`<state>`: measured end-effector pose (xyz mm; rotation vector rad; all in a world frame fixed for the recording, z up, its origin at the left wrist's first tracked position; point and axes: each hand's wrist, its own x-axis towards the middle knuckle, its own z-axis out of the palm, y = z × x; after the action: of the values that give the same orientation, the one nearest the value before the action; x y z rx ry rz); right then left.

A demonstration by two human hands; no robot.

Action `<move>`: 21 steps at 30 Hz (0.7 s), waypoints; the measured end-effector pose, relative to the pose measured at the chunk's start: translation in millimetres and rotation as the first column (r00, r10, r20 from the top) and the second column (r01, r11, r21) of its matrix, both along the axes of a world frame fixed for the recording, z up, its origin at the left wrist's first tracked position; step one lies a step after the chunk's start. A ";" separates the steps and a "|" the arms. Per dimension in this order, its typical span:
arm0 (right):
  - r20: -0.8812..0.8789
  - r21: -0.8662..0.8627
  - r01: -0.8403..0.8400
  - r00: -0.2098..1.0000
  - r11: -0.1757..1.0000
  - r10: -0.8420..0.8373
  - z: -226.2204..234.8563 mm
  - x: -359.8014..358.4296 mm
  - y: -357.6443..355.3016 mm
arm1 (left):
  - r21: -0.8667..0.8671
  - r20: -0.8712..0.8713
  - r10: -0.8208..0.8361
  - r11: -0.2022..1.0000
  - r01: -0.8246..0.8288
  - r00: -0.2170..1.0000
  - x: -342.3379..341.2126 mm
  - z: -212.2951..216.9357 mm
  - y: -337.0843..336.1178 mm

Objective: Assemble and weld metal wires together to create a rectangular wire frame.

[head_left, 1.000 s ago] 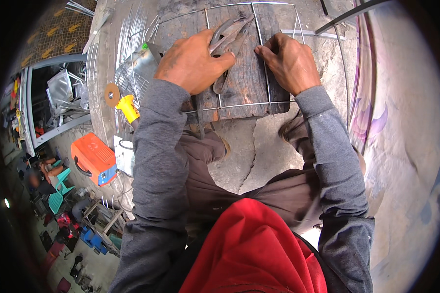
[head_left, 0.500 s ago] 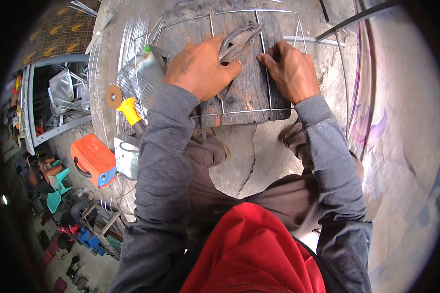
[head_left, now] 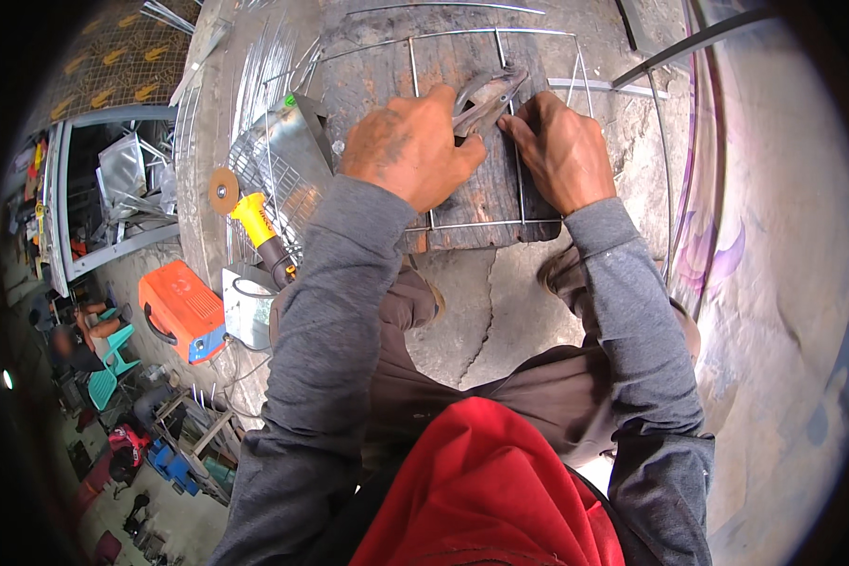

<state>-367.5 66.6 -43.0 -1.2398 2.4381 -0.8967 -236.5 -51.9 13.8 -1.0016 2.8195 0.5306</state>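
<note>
A rectangular frame of thin metal wire (head_left: 472, 224) with cross rods lies on a dark, worn wooden board (head_left: 368, 80) in front of me. My left hand (head_left: 407, 149) is closed around a pair of worn grey-brown pliers (head_left: 491, 94). Their jaws point to the far right and reach the upper part of the right-hand cross rod; whether they grip it I cannot tell. Just right of the pliers, my right hand (head_left: 568, 156) has its thumb and fingers pinched at that same rod. Its fingertips partly cover the rod.
A yellow angle grinder (head_left: 251, 219) with a brown disc lies left of the board, by wire mesh (head_left: 278, 174) and a sheet-metal piece (head_left: 309, 132). Nearer stand an orange machine (head_left: 181, 307) and a silvery metal box (head_left: 248, 316). A bent rod (head_left: 663, 156) rises at right. Someone sits far left.
My left hand and the pliers have moved right and slightly nearer to me, closer to my right hand. The right hand has shifted slightly nearer, still at the rod.
</note>
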 end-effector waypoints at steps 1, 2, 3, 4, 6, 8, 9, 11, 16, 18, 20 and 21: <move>0.000 0.008 -0.005 1.000 1.000 0.005 0.5 0.2 -0.3 | 0.000 0.001 0.000 1.000 0.000 1.000 -0.7 0.0 1.2; -0.001 0.009 -0.004 1.000 1.000 0.004 -0.2 -0.3 0.3 | -0.006 0.026 0.006 1.000 -0.006 1.000 -2.8 1.5 4.0; -0.007 0.001 -0.007 1.000 1.000 0.007 -1.4 -1.1 0.7 | -0.013 0.051 0.012 1.000 -0.011 0.999 -4.5 2.6 6.3; -0.013 -0.006 -0.010 1.000 1.000 0.010 -1.9 -1.6 1.2 | -0.013 0.051 0.011 1.000 -0.011 0.999 -5.9 2.7 7.9; -0.008 0.026 0.003 1.000 1.000 -0.003 -1.5 -1.9 2.1 | -0.004 0.042 0.007 1.000 -0.007 0.999 -7.9 2.2 10.6; 0.001 0.056 0.013 1.000 0.998 -0.013 -0.1 -1.3 1.5 | 0.013 0.053 0.014 1.000 -0.014 0.999 -8.7 2.8 10.5; 0.010 0.061 0.007 1.000 0.998 -0.008 0.9 -0.4 0.5 | 0.029 0.065 0.022 0.999 -0.024 0.998 -8.7 3.5 10.1; 0.018 0.067 0.003 1.000 0.998 -0.005 1.7 -0.1 0.9 | 0.026 0.073 0.024 0.999 -0.026 0.997 -8.9 4.2 11.2; 0.083 0.071 -0.010 0.997 0.997 0.004 3.1 -3.0 3.7 | 0.009 0.067 0.021 1.000 -0.022 0.998 -10.4 3.8 14.0; 0.105 0.078 -0.005 0.994 0.997 -0.003 7.8 -1.9 3.8 | 0.013 0.118 0.028 0.999 -0.030 0.993 -11.8 5.8 14.4; 0.127 0.087 0.000 0.992 0.996 -0.012 9.0 -1.1 4.5 | 0.019 0.130 0.029 0.999 -0.031 0.991 -11.8 5.4 14.5; 0.121 0.046 -0.011 0.993 0.999 0.005 7.9 -1.6 5.7 | 0.028 0.141 0.027 0.999 -0.031 0.990 -11.9 5.1 14.7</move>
<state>-369.1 72.3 -35.1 -1.1437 2.3441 -0.8805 -248.4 -37.2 18.9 -1.0334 2.6697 0.4829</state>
